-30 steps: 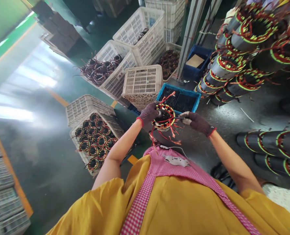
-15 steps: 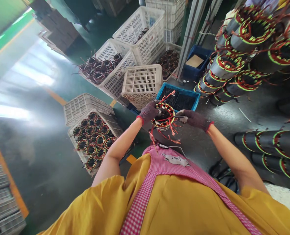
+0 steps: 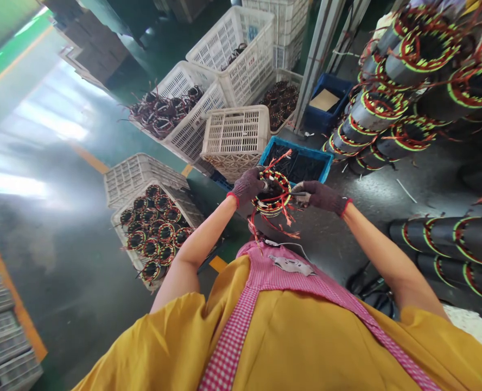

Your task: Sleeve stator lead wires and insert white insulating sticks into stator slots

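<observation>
Left of the turquoise crate [image 3: 328, 167] a pale crate [image 3: 183, 202] holds wound rings [image 3: 166, 232]; on the turquoise crate's near side, the left hand [image 3: 247, 187] curls round a wire-tailed ring [image 3: 280, 207], the right hand [image 3: 321, 196] pinches something slim, indistinct; banded cylinders [image 3: 373, 127] stand to its right.

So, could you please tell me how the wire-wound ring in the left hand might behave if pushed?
The wire-wound ring would probably hold its shape, as it looks round and tightly bound. Its red leads seem floppy, splaying out in bent strands. Its round outline suggests it could roll on its side.
</observation>
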`<control>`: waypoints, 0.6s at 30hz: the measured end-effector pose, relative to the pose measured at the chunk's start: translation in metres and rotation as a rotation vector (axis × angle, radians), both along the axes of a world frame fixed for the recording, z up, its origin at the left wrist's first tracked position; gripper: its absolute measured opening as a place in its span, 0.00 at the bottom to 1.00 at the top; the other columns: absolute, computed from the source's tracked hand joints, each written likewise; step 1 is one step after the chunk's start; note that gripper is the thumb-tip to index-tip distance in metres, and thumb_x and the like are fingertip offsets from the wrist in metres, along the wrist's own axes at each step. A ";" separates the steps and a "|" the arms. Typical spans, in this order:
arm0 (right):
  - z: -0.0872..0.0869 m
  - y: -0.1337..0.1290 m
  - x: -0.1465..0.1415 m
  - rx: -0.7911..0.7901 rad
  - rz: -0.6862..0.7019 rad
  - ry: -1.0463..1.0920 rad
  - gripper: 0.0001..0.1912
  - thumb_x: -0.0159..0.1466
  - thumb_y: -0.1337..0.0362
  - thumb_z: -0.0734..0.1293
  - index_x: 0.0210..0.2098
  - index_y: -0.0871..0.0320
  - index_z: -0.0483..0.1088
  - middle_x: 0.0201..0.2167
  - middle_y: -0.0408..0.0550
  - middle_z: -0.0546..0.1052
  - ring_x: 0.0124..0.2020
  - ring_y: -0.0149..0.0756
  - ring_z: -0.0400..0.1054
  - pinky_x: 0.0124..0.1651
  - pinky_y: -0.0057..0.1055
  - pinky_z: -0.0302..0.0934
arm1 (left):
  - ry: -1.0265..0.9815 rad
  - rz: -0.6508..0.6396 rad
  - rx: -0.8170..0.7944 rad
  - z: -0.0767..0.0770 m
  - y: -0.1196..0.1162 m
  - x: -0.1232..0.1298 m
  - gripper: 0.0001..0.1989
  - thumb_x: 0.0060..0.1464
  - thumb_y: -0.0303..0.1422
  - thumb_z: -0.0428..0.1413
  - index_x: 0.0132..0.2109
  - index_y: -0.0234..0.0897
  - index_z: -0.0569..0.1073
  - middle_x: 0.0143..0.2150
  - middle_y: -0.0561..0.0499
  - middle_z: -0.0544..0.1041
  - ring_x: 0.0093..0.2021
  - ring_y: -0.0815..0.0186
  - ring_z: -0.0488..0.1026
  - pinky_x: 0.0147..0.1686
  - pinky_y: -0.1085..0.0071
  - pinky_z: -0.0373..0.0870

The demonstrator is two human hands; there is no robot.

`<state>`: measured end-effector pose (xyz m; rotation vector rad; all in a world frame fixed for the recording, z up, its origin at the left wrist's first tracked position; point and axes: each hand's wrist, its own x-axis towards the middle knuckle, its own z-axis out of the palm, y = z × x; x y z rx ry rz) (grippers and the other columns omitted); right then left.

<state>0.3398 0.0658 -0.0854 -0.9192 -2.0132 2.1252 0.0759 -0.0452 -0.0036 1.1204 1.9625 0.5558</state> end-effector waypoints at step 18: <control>0.020 -0.055 0.000 0.798 0.038 -0.290 0.23 0.78 0.55 0.59 0.58 0.55 0.82 0.50 0.58 0.87 0.51 0.53 0.82 0.51 0.40 0.72 | 0.034 0.002 -0.006 -0.005 -0.001 -0.002 0.35 0.52 0.27 0.62 0.68 0.46 0.81 0.48 0.53 0.89 0.48 0.59 0.85 0.49 0.71 0.78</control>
